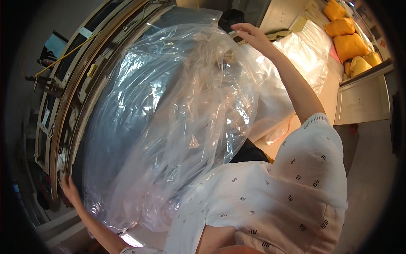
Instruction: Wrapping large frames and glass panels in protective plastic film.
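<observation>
White patterned clothing (270, 199) of the person fills the lower right of the view, nearest to the camera, with a short sleeve ending in a scalloped trim at the upper arm. Beyond it a very large clear plastic bag (177, 122) is spread and crumpled across the middle, covering a big dark rounded surface (105, 139) underneath.

Both hands work at this bag. At its top edge the right hand (249, 36) is raised with the arm stretched out; its fingers curl over the film and seem to pinch it, though the exact grip is not clear. At the lower left edge of the bag the left hand (69, 190) lies with fingers spread, pressing against the film and the rim beside it, and it is not clenched.

Along the left side of the dark surface runs a curved wooden frame (67, 97) with a yellow cord (67, 53) across it. To the right, past the bag, more pale plastic sheeting (304, 51) lies on a light table (330, 97). In the upper right corner several orange-yellow stuffed sacks (349, 44) lie in a row on a shelf.
</observation>
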Demonstrator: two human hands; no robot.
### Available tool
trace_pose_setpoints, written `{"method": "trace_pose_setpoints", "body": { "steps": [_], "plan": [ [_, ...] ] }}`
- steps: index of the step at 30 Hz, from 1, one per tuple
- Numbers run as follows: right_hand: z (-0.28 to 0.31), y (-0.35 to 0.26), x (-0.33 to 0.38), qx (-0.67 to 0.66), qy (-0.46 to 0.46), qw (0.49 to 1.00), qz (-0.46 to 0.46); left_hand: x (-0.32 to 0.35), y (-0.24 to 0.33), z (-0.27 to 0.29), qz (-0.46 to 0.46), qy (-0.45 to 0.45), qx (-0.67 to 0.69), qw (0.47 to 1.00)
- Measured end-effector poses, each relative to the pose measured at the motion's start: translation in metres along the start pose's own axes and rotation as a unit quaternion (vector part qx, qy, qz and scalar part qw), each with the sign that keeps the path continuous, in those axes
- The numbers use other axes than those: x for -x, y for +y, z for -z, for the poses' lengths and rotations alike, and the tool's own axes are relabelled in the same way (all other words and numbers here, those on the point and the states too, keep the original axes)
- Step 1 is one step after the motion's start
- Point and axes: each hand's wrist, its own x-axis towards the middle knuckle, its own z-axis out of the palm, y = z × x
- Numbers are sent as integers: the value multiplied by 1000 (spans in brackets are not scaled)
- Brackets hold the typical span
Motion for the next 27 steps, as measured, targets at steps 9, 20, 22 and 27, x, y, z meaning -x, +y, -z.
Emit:
{"method": "trace_pose_setpoints", "body": {
  "steps": [9, 20, 22, 27],
  "plan": [
    [-25, 11, -57, -118, -142, 977, -110, -24, 257, -89, -166, -89, 200, 962],
    [-17, -24, -90, -439, -115, 861, -231, -18, 285, -107, -71, 30, 286, 955],
    [-15, -27, -94, -358, -94, 911, -179, -19, 293, -104, -63, 24, 279, 958],
    [-23, -21, -108, -220, -51, 965, -130, -18, 285, -107, -68, 28, 285, 956]
  ]
}}
